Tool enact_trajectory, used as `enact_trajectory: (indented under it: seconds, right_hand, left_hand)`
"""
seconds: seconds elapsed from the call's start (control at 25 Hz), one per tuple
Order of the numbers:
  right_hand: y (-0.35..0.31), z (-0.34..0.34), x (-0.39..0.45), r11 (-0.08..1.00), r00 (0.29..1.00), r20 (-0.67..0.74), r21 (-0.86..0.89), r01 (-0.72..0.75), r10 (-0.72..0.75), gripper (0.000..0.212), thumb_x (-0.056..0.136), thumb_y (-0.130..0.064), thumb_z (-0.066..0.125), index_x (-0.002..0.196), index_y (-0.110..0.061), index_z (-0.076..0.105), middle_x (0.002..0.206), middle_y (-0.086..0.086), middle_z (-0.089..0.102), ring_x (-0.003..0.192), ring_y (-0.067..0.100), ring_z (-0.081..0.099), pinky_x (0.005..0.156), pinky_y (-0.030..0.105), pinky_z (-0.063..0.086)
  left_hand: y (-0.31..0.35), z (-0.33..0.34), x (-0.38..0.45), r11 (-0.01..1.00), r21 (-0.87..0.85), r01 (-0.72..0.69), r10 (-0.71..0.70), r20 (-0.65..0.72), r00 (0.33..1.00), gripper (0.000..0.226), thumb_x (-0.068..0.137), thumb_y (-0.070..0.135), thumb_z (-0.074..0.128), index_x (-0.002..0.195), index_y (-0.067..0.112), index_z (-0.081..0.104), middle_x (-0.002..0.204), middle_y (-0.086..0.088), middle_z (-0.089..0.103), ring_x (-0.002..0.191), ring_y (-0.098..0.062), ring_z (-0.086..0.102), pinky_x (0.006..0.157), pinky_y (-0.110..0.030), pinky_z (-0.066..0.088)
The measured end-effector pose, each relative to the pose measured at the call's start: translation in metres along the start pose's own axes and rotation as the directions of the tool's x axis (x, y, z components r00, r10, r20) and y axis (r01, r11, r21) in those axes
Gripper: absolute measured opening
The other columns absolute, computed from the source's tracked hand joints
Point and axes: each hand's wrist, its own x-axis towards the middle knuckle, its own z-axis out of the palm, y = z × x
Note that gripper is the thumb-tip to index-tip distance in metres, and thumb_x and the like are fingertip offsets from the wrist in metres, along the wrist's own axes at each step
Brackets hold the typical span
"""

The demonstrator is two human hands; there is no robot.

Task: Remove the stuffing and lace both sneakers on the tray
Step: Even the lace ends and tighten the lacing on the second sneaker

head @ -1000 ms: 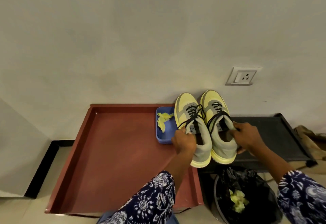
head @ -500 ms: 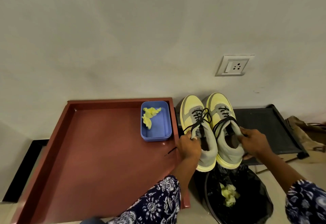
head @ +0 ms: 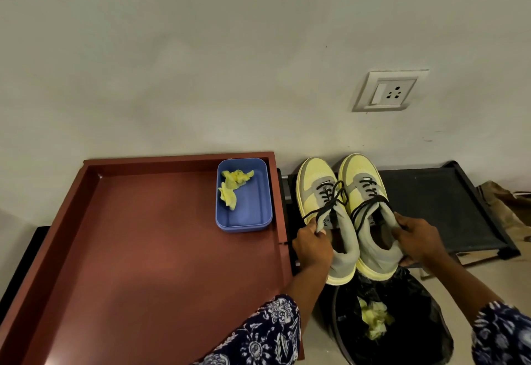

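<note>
Two yellow-and-grey sneakers with black laces are held side by side, toes toward the wall, to the right of the red-brown tray [head: 120, 249]. My left hand [head: 311, 249] grips the collar of the left sneaker [head: 319, 189]. My right hand [head: 416, 239] grips the collar of the right sneaker [head: 365, 180]. Both shoes hang above the left end of a black rack [head: 431, 203] and a bin. Crumpled yellow stuffing [head: 233, 185] lies in a blue box [head: 253, 212] at the tray's back right corner.
A bin lined with a black bag [head: 402, 324] stands below the sneakers, with yellow stuffing [head: 373, 318] inside. A wall socket [head: 388, 91] is above the rack. Brown cloth [head: 505, 206] lies at the far right. The wall runs close behind everything.
Both hands have carried the sneakers rightward, off the tray's right edge to above the black rack and bin. The blue box, partly covered before, is now in full view.
</note>
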Motion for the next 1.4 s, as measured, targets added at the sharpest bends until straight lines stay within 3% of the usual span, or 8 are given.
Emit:
enact_trajectory:
  seconds: [0.44, 0.72, 0.88, 0.96, 1.08, 1.16, 1.24, 1.4]
  right_hand:
    - [0.005, 0.014, 0.018, 1.000, 0.998, 0.066, -0.019, -0.015, 0.017, 0.045, 0.093, -0.010, 0.045, 0.138, -0.019, 0.043, 0.099, 0.017, 0.059, 0.065, 0.031, 0.064, 0.037, 0.029, 0.053]
    - [0.006, 0.014, 0.021, 0.996, 0.988, 0.131, 0.022, -0.085, 0.082, 0.051, 0.091, -0.007, 0.046, 0.139, -0.024, 0.041, 0.106, 0.019, 0.058, 0.082, 0.037, 0.062, 0.057, 0.043, 0.058]
    - [-0.001, 0.017, 0.016, 0.995, 0.983, 0.159, 0.031, -0.098, 0.092, 0.058, 0.092, -0.018, 0.048, 0.145, -0.025, 0.027, 0.122, 0.020, 0.055, 0.095, 0.040, 0.060, 0.062, 0.043, 0.058]
    - [-0.008, 0.020, 0.004, 0.995, 0.991, 0.103, 0.036, -0.089, 0.084, 0.059, 0.093, -0.025, 0.047, 0.147, -0.022, 0.022, 0.133, 0.019, 0.050, 0.110, 0.041, 0.055, 0.078, 0.045, 0.055]
    - [-0.013, 0.029, -0.014, 0.997, 0.998, -0.046, 0.073, -0.031, 0.035, 0.058, 0.095, -0.032, 0.045, 0.145, -0.012, 0.026, 0.144, 0.019, 0.040, 0.131, 0.038, 0.039, 0.109, 0.046, 0.033]
    - [-0.013, 0.039, -0.018, 0.999, 0.992, -0.121, 0.014, 0.036, -0.034, 0.057, 0.094, -0.034, 0.045, 0.141, -0.006, 0.031, 0.146, 0.019, 0.037, 0.134, 0.037, 0.035, 0.110, 0.046, 0.029]
    - [-0.017, 0.048, -0.027, 0.995, 0.989, -0.139, -0.088, 0.040, -0.052, 0.061, 0.092, -0.044, 0.044, 0.142, -0.014, 0.029, 0.152, 0.014, 0.027, 0.136, 0.038, 0.030, 0.110, 0.053, 0.027]
    - [-0.033, 0.060, -0.050, 0.990, 0.979, -0.204, -0.135, -0.038, 0.010, 0.063, 0.089, -0.050, 0.045, 0.143, -0.022, 0.027, 0.156, 0.006, 0.016, 0.141, 0.037, 0.016, 0.108, 0.061, 0.015]
  left_hand:
    - [-0.012, 0.006, 0.009, 0.999, 0.035, -0.007, 0.007, -0.007, 1.000, 0.037, 0.092, 0.014, 0.051, 0.128, 0.017, 0.054, 0.118, -0.008, 0.063, 0.110, -0.023, 0.057, 0.096, -0.034, 0.048]
    - [-0.009, 0.002, 0.008, 0.972, 0.201, -0.118, 0.105, 0.075, 0.992, 0.037, 0.095, 0.017, 0.046, 0.131, 0.017, 0.050, 0.119, -0.011, 0.061, 0.113, -0.028, 0.056, 0.094, -0.033, 0.047]
    - [-0.008, -0.002, 0.005, 0.957, 0.262, -0.127, 0.089, 0.152, 0.984, 0.048, 0.098, 0.024, 0.039, 0.144, 0.018, 0.027, 0.135, -0.013, 0.050, 0.125, -0.028, 0.047, 0.100, -0.032, 0.040]
    - [-0.010, -0.004, -0.004, 0.952, 0.275, -0.132, 0.085, 0.177, 0.981, 0.056, 0.098, 0.025, 0.040, 0.147, 0.016, 0.015, 0.142, -0.012, 0.043, 0.130, -0.027, 0.043, 0.104, -0.033, 0.037]
    - [-0.015, -0.006, -0.017, 0.960, 0.252, -0.122, 0.073, 0.197, 0.978, 0.061, 0.097, 0.029, 0.040, 0.148, 0.012, 0.010, 0.150, -0.011, 0.032, 0.136, -0.026, 0.033, 0.109, -0.033, 0.031]
    - [-0.017, -0.007, -0.014, 0.964, 0.253, -0.086, 0.034, 0.201, 0.979, 0.060, 0.097, 0.031, 0.039, 0.147, 0.012, 0.012, 0.151, -0.010, 0.029, 0.138, -0.027, 0.030, 0.112, -0.035, 0.028]
    - [-0.019, -0.010, -0.016, 0.962, 0.256, -0.100, 0.049, 0.200, 0.979, 0.054, 0.097, 0.030, 0.038, 0.146, 0.012, 0.022, 0.149, -0.009, 0.034, 0.136, -0.025, 0.034, 0.111, -0.034, 0.031]
    - [-0.014, -0.025, -0.024, 0.963, 0.210, -0.168, 0.138, 0.152, 0.979, 0.029, 0.096, 0.025, 0.042, 0.119, 0.010, 0.052, 0.118, -0.006, 0.057, 0.112, -0.022, 0.055, 0.094, -0.031, 0.044]
